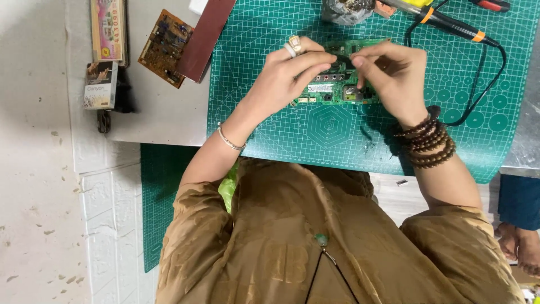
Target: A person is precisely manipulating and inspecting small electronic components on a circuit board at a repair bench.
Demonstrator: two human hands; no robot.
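1. On the green cutting mat (337, 141) lies a green circuit board (337, 84), flat, under both hands.
2. Left hand (287, 73) rests fingers curled on the board's left part; right hand (394, 73) pinches a thin dark tool, hard to identify.
3. Board looks light, stiff, fragile: best held by bare edges.

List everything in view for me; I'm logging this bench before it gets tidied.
circuit board: 1, green, on the mat under both hands
cutting mat: 1, green, gridded, covers the bench
brown circuit board: 1, upper left, beside the mat
soldering iron: 1, black with orange bands, top right, cord looping down
small boxes: 2, printed, far left
left hand: ringed, fingers on the green board
right hand: beaded bracelets at the wrist, fingertips pinched over the board
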